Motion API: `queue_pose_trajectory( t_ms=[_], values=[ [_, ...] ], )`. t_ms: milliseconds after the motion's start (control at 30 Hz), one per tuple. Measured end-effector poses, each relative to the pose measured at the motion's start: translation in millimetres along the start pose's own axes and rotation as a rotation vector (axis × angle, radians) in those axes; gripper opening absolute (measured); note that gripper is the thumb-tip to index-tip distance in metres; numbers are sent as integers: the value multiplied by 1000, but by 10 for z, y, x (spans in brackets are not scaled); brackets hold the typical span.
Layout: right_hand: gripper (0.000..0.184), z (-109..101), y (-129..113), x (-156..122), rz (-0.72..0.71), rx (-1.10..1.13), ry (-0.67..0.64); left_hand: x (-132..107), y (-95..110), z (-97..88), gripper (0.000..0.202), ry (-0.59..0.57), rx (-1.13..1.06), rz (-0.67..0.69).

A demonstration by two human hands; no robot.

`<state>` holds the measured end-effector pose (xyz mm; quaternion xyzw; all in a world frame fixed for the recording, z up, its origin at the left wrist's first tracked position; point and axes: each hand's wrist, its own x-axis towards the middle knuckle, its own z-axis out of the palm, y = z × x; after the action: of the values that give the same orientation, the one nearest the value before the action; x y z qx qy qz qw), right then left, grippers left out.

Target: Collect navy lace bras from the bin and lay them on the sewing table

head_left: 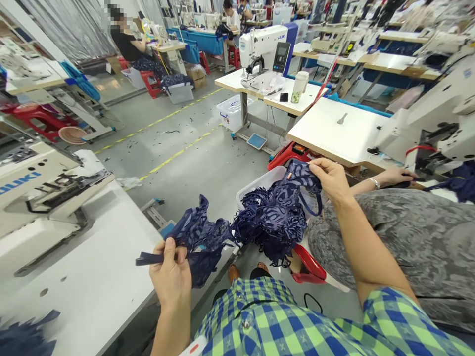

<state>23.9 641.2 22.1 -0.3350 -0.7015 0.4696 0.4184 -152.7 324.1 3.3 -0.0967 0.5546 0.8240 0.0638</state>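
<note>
My left hand [170,269] pinches navy patterned fabric [195,232] by the white worktop [107,242] edge, likely for draping. Right hand [330,182] clamps strappy navy cloth [298,171].

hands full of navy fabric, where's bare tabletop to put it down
Bare: the left tabletop, between its sewing machine and the dark cloth lower left; the right tabletop, around the small grey piece. Crowded: the plastic bin, heaped with navy pieces.

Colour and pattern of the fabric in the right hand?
The fabric is navy with paler curved markings, best in head view.
</note>
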Motion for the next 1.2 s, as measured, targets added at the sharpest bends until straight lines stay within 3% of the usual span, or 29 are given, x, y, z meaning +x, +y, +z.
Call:
queue_pose_trajectory(
  t_ms=[233,600,900,1100,1200],
  values=[
    [20,31,49,162,80,132,11,4,15,24,50,14,-3,-29],
    [23,21,6,242,59,65,-22,-6,41,22,50,22,-30,-77],
    [20,-110,-223,91,218,44,-189,7,-30,-88,44,-117,-86,-102],
    [23,-61,113,305,216,-67,-307,8,-4,-140,27,-144,-144,-220],
    [18,48,376,423,107,-422,-271,-28,57,-92,22,-97,-147,-286]
  ],
)
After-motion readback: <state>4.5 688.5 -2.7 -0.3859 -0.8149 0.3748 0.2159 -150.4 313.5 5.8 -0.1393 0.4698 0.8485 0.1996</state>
